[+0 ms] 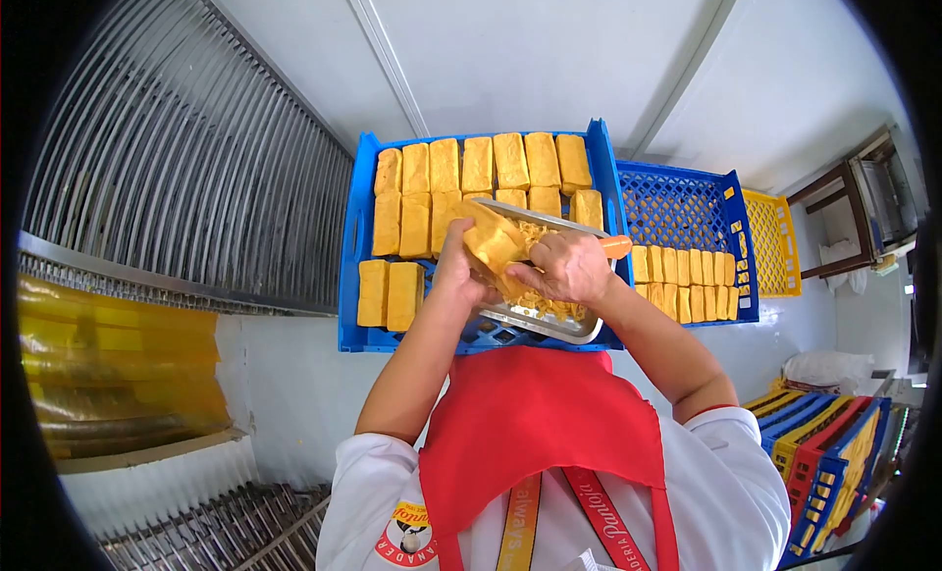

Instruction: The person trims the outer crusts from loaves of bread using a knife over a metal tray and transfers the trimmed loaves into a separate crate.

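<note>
Head view: yellow loaf tilted above metal tray of yellow shavings, tray resting on blue crate; trimming apparently in hand; left hand grasping loaf, right hand clenched round orange-handled tool, working end hidden; next stroke likely calls for steady loaf, tool clear of left hand; bare forearms reaching forward, converging, back of right hand uppermost, thumb toward loaf

Yellow block, orange handle

Bright, diffuse light | strong fisheye bowing | black rounded edges
</note>
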The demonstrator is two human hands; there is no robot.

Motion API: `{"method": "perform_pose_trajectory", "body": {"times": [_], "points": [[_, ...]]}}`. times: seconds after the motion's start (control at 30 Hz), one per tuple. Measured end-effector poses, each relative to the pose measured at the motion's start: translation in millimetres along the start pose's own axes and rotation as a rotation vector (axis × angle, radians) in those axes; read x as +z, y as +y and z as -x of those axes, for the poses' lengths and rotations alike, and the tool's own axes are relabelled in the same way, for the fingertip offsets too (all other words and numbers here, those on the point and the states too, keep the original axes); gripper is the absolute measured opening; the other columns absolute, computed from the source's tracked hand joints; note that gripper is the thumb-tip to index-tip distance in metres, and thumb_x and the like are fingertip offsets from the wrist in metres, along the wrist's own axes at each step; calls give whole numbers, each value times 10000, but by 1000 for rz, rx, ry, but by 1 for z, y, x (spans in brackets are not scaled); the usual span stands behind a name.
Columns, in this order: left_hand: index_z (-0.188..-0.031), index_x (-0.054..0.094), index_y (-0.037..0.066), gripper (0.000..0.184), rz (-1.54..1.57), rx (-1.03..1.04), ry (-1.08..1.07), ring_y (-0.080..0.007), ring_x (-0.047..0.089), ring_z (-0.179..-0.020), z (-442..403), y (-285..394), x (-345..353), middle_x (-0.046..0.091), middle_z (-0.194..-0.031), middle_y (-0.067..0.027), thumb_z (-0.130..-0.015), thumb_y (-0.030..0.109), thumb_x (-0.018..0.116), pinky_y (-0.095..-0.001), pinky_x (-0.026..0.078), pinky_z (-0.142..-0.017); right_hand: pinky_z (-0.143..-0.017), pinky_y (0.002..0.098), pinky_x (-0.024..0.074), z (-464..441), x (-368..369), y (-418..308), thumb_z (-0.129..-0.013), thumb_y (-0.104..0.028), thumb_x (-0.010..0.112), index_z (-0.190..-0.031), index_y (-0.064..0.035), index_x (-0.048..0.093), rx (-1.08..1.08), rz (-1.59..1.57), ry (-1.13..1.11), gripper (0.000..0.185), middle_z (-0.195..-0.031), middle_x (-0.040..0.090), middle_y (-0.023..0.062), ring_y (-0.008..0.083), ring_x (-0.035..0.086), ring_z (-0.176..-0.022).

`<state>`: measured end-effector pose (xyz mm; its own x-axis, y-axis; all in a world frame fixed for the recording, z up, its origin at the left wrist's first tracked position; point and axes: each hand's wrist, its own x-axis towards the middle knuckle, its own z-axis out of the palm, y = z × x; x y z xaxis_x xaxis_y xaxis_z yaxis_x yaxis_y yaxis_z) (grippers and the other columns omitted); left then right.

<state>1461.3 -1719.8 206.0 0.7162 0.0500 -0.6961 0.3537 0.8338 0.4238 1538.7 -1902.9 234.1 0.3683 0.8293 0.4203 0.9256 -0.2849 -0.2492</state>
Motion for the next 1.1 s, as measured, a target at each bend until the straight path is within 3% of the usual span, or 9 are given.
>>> {"method": "perform_pose_trajectory", "body": {"times": [0.1,0.2,0.53,0.7,0.83,0.93,1.0,1.03,1.1], "points": [[-1323,537,127,668,187,132,-38,-367,527,-1191,1,7,-5,573,-1293,-150,-817,563,542,-655,374,-942,-561,453,489,7,-7,4,-885,-473,652,-619,-53,560,26,-6,6,505,-622,594,128,333,617,-586],[-1317,545,132,729,285,76,-19,-371,466,-1256,13,15,-1,516,-1352,-159,-804,645,477,-635,344,-986,-590,488,484,20,5,20,-935,-402,604,-709,-40,598,308,-55,-36,427,-675,623,165,388,631,-666],[-1243,583,153,685,161,2,-115,-325,541,-1123,24,10,12,584,-1241,-121,-791,659,490,-594,394,-941,-638,484,512,11,7,8,-979,-371,523,-772,-46,633,223,-151,-85,401,-754,679,177,370,657,-712],[-1218,588,149,626,266,106,-223,-303,581,-1053,9,4,4,614,-1150,-107,-799,608,512,-570,444,-904,-616,486,514,10,8,3,-959,-442,544,-739,-47,630,170,-120,-198,460,-725,670,178,374,655,-672],[-1213,586,137,627,313,153,-214,-310,579,-1070,15,1,6,616,-1141,-106,-800,604,512,-560,453,-899,-592,487,515,9,11,-4,-936,-478,569,-690,-56,629,227,-153,-141,492,-687,652,167,372,649,-633],[-1267,533,128,592,233,286,-190,-302,577,-1089,9,6,-8,599,-1162,-100,-814,507,573,-521,476,-911,-570,476,518,10,11,-7,-914,-506,587,-627,-66,618,190,-59,15,526,-631,626,138,362,644,-597],[-1328,452,106,588,176,672,-94,-282,572,-1107,-16,15,-39,560,-1209,-103,-822,347,629,-464,494,-943,-620,463,539,16,10,0,-859,-537,644,-751,-56,653,248,-18,-86,494,-724,650,147,337,671,-665],[-1328,452,106,588,181,675,-85,-282,572,-1107,-7,20,-45,560,-1209,-103,-822,347,629,-464,494,-943,-620,463,539,20,10,2,-859,-537,644,-751,-56,653,241,-24,-92,494,-724,650,147,337,671,-665],[-1376,380,85,632,-39,981,14,-268,568,-1121,18,33,-53,520,-1250,-117,-815,217,641,-422,499,-968,-692,457,554,27,8,-1,-805,-566,690,-923,-43,655,324,52,-383,537,-903,672,180,324,691,-774]]}}
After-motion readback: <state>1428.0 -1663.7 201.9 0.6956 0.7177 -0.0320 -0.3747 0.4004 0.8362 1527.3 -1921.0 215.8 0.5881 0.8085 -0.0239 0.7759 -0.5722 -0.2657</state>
